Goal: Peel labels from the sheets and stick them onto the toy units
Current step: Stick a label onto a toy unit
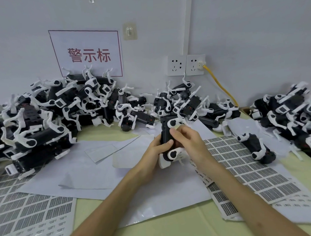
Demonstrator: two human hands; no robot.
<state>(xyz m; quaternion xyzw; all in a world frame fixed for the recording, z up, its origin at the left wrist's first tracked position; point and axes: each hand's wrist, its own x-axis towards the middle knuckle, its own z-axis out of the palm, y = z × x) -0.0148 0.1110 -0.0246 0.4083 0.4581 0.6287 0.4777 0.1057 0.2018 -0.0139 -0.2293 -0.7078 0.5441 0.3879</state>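
Label sheets flank left hand and right hand, both gripping one toy unit before piled units.

Two hands show: left hand and right hand, with one toy between them. One lone toy lies apart. There are three toy heaps, too tangled to count: left heap, middle heap, right heap. Two label sheets show plainly: left sheet, right sheet. Two sockets, one yellow cable, one sign, one hook.
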